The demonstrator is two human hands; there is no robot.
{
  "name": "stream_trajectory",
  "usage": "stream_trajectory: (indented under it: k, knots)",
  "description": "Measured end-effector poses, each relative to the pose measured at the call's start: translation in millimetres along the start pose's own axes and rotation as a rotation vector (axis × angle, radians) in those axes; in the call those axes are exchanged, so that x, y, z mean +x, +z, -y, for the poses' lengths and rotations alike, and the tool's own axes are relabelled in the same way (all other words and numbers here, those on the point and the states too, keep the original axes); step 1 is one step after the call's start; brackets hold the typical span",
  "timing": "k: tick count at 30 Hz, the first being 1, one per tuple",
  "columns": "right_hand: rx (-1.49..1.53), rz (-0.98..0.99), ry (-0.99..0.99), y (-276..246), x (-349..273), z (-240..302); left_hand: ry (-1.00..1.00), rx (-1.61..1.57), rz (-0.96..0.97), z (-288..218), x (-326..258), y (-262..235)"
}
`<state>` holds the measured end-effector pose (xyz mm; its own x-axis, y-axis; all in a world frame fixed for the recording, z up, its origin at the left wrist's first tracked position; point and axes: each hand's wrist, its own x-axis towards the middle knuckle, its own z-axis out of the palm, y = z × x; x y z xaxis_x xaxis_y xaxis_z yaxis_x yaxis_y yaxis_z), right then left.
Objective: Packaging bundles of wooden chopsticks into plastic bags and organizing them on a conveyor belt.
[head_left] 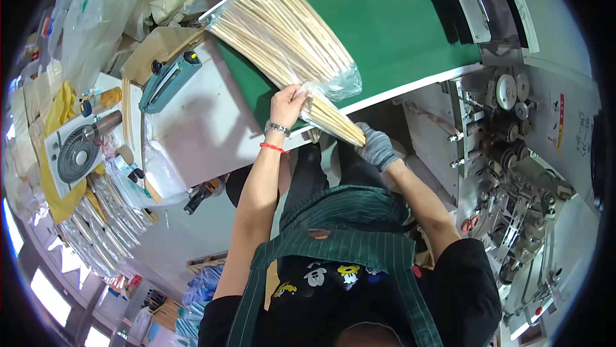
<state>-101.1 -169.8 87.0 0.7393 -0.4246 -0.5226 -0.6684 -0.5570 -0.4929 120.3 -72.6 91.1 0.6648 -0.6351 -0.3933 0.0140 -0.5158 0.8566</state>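
Note:
A wide row of pale, thin wooden sticks (pixel 276 29) in clear plastic lies on the green belt (pixel 391 19). At its near end a smaller bundle of sticks (pixel 335 121) slants toward me over the front edge, partly wrapped in clear film. My left hand (pixel 288 104), bare, with a watch and a red cord at the wrist, is closed on the clear plastic beside the bundle's upper end. My right hand (pixel 378 146), in a grey knitted glove, is wrapped round the bundle's lower end; its fingertips are partly hidden.
On the white table (pixel 199 129) at left stand a teal bag sealer (pixel 170 82) and a small fan (pixel 80 153). Silvery packs (pixel 112 212) lie nearer. Machinery with rollers and wheels (pixel 507 90) is at my right, and plastic bags (pixel 102 13) pile up far left.

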Motion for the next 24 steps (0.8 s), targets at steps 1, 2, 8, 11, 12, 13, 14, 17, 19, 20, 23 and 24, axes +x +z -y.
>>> stream_trajectory:
  k: [1, 2, 8, 11, 12, 13, 14, 17, 19, 20, 23, 24]
  knots:
    - [0.186, -0.019, -0.271, 2, 2, -7, -0.029, -0.026, 0.069, -4, 0, -2]
    - [0.194, -0.018, -0.275, -2, 4, -9, -0.032, -0.019, 0.067, -1, 1, -10]
    - [0.362, 0.067, -0.347, -26, 11, 4, -0.430, -0.433, 0.329, -1, 17, -22]
    - [0.305, -0.018, -0.289, -16, 21, 4, -0.376, -0.401, 0.312, 1, 15, -16]
    - [0.197, 0.018, -0.163, -11, 26, 2, -0.295, -0.417, 0.285, 2, 14, -14]
    - [0.072, 0.071, -0.101, -10, 28, -4, -0.289, -0.327, 0.285, 3, 11, -17]
    - [0.076, 0.071, -0.102, -8, 28, -9, -0.290, -0.323, 0.285, 5, 6, -16]
    - [-0.215, -0.056, -0.040, -6, 25, -19, -0.132, -0.082, 0.041, 1, -4, -6]
    - [-0.157, -0.118, -0.110, -8, 21, -21, 0.079, 0.267, -0.084, -11, -9, 1]
    - [-0.099, -0.182, -0.197, -13, 20, -17, 0.223, 0.370, -0.150, -20, -11, 0]
    - [-0.002, -0.128, -0.307, -22, 24, -26, -0.069, -0.048, -0.023, -5, -10, -10]
    - [0.048, -0.130, -0.384, -24, 27, -28, -0.159, -0.266, 0.017, -4, -6, -16]
